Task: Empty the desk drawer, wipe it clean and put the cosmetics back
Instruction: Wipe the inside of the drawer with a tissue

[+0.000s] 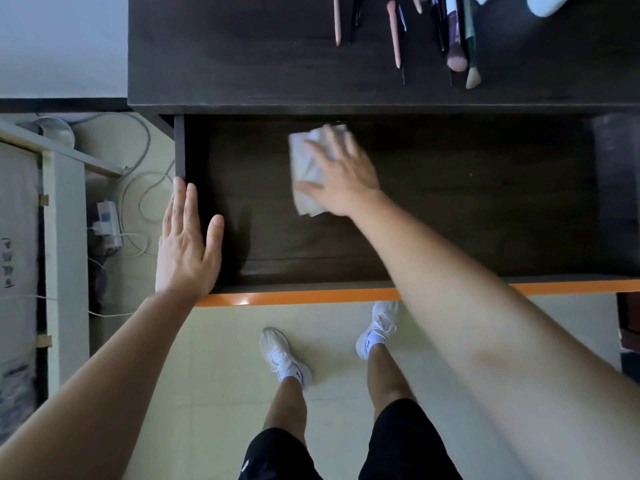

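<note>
Pressing a white cloth [306, 161] on the open drawer [467, 220] floor near 12 o'clock with the right hand [346, 180], fingers spread wide. Laying the left hand [187, 251] at the drawer's 9 o'clock side, fingers straight. Up on the counter [242, 64] at 1 o'clock, makeup brushes [457, 60].

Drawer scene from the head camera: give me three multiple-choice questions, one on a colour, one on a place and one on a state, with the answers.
1. What colour is the front edge of the drawer?
A. orange
B. white
C. green

2. Where do the makeup brushes lie?
A. in the drawer
B. on the desk top
C. on the floor

3. What is the right hand doing?
A. hanging idle
B. pressing a cloth inside the drawer
C. holding a brush

Answers:
1 A, the edge shows bright orange.
2 B, they lie in a row on the dark desk top.
3 B, the flat hand lies on the white cloth.
</note>
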The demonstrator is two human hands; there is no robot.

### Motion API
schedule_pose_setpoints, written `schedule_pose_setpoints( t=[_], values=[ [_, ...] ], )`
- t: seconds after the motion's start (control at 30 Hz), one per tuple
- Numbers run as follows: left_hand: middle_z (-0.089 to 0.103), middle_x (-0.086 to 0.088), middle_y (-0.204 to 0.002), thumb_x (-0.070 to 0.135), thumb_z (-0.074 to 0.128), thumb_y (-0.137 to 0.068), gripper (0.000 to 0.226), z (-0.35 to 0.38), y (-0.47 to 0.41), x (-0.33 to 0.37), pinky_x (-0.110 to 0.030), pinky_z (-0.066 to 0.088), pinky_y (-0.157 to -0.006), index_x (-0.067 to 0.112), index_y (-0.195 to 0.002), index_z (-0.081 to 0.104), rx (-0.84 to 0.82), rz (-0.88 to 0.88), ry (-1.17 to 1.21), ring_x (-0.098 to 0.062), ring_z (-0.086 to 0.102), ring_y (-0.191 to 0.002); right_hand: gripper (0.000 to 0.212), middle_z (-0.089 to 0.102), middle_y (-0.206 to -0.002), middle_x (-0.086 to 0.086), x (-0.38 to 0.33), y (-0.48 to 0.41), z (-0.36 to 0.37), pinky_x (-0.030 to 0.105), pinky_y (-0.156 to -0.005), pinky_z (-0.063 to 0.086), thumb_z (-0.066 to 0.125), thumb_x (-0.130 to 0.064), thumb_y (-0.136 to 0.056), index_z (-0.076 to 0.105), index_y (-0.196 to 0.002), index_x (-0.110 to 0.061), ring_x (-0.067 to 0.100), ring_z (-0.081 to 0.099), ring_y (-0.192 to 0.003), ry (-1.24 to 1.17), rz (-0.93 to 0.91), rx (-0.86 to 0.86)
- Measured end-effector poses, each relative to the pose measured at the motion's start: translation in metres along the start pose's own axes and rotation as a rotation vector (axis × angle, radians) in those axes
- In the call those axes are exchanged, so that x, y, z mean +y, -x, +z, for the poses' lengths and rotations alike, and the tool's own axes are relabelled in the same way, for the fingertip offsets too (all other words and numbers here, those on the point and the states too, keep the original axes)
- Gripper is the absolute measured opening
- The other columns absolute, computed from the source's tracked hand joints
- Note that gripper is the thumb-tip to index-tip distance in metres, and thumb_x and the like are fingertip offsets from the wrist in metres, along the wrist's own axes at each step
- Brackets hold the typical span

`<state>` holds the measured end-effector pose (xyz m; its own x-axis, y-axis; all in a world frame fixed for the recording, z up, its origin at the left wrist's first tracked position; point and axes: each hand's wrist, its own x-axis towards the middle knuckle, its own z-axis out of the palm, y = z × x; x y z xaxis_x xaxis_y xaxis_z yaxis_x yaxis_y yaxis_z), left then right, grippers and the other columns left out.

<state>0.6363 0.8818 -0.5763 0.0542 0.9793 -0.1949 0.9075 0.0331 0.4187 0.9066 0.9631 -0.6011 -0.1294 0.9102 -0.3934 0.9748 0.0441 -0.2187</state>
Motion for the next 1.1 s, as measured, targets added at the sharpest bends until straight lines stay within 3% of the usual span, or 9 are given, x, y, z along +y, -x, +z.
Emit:
schedule_pose_setpoints(
  t=[0.2, 0.3, 0.5, 0.6, 0.73, 0.83, 0.93, 1.0, 1.1],
  values=[
    [-0.005, 0.003, -0.164, 0.048, 0.025, -0.103, 0.064, -0.001, 0.000, -0.001, -0.036, 0.007, -0.122, 0.018, -0.156, 0.007, -0.002, -0.001, 0.014, -0.015, -0.001, -0.150, 0.080, 0.014, -0.164, 0.004, 0.036, 0.003, -0.012, 0.048, -0.115, 0.026, 0.052, -0.071, -0.084, 0.027, -0.151, -0.035, 0.037, 0.017, -0.145, 0.055, 0.076, 0.045],
    [-0.006, 0.004, -0.164, 0.050, 0.023, -0.103, 0.064, -0.001, -0.005, 0.001, -0.037, 0.008, -0.122, 0.019, -0.156, 0.005, -0.003, -0.008, 0.014, -0.015, 0.000, -0.150, 0.082, 0.008, -0.166, 0.002, 0.019, -0.005, -0.010, 0.049, -0.118, 0.020, 0.052, -0.068, -0.086, 0.022, -0.154, -0.034, 0.038, 0.008, -0.149, -0.005, 0.093, 0.021],
    [-0.009, 0.008, -0.163, 0.057, 0.021, -0.100, 0.068, 0.000, -0.007, 0.004, -0.044, 0.014, -0.120, 0.023, -0.156, 0.001, -0.027, -0.035, -0.065, -0.017, 0.001, -0.150, 0.082, -0.014, -0.166, 0.004, -0.016, 0.000, 0.002, 0.049, -0.124, 0.003, 0.042, -0.066, -0.094, 0.002, -0.158, -0.035, 0.033, -0.012, -0.152, 0.066, -0.104, -0.112],
    [-0.011, 0.004, -0.163, 0.061, 0.023, -0.098, 0.074, 0.000, -0.002, 0.009, -0.050, 0.012, -0.119, 0.022, -0.155, -0.001, -0.043, -0.072, -0.193, -0.019, -0.003, -0.150, 0.081, -0.024, -0.163, 0.005, 0.034, 0.042, 0.019, 0.048, -0.123, -0.005, 0.028, -0.073, -0.094, -0.008, -0.157, -0.037, 0.030, -0.022, -0.150, 0.070, -0.028, -0.102],
    [-0.002, -0.013, -0.163, 0.061, 0.024, -0.094, 0.078, 0.009, -0.002, 0.030, -0.056, -0.001, -0.119, 0.015, -0.155, 0.008, -0.018, -0.014, -0.295, -0.026, -0.006, -0.150, 0.081, -0.024, -0.163, 0.004, 0.129, 0.111, 0.027, 0.047, -0.124, -0.002, 0.026, -0.075, -0.092, -0.010, -0.155, -0.039, 0.028, -0.021, -0.150, 0.047, 0.186, -0.098],
    [0.001, -0.018, -0.162, 0.060, 0.030, -0.094, 0.077, 0.034, -0.005, 0.065, -0.057, 0.004, -0.118, 0.015, -0.154, 0.014, -0.075, 0.110, -0.288, -0.032, -0.001, -0.149, 0.085, -0.026, -0.163, 0.007, 0.197, 0.150, 0.020, 0.047, -0.124, 0.000, 0.021, -0.079, -0.088, -0.016, -0.154, -0.039, 0.030, -0.019, -0.151, 0.012, 0.432, -0.138],
    [-0.004, -0.015, -0.162, 0.065, 0.033, -0.093, 0.080, 0.064, -0.010, 0.107, -0.056, 0.008, -0.118, 0.021, -0.155, 0.009, -0.166, 0.097, -0.260, -0.031, -0.004, -0.149, 0.088, -0.027, -0.162, 0.010, 0.232, 0.152, 0.009, 0.048, -0.123, -0.001, 0.021, -0.080, -0.087, -0.017, -0.154, -0.038, 0.033, -0.019, -0.150, -0.024, 0.575, -0.186],
    [-0.008, -0.012, -0.162, 0.068, 0.031, -0.091, 0.081, 0.081, -0.013, 0.130, -0.057, 0.007, -0.118, 0.025, -0.155, 0.005, -0.211, 0.080, -0.259, -0.030, -0.007, -0.149, 0.085, -0.025, -0.162, 0.013, 0.225, 0.131, 0.002, 0.048, -0.122, -0.002, 0.025, -0.076, -0.092, -0.015, -0.155, -0.035, 0.038, -0.018, -0.149, -0.055, 0.588, -0.175],
    [-0.011, -0.009, -0.162, 0.071, 0.026, -0.091, 0.079, 0.101, -0.015, 0.155, -0.061, 0.003, -0.116, 0.032, -0.154, -0.001, -0.265, 0.052, -0.270, -0.030, -0.010, -0.149, 0.081, -0.021, -0.163, 0.016, 0.183, 0.091, 0.003, 0.047, -0.122, -0.003, 0.028, -0.069, -0.096, -0.009, -0.157, -0.032, 0.043, -0.017, -0.148, -0.020, 0.417, -0.088]
  ],
)
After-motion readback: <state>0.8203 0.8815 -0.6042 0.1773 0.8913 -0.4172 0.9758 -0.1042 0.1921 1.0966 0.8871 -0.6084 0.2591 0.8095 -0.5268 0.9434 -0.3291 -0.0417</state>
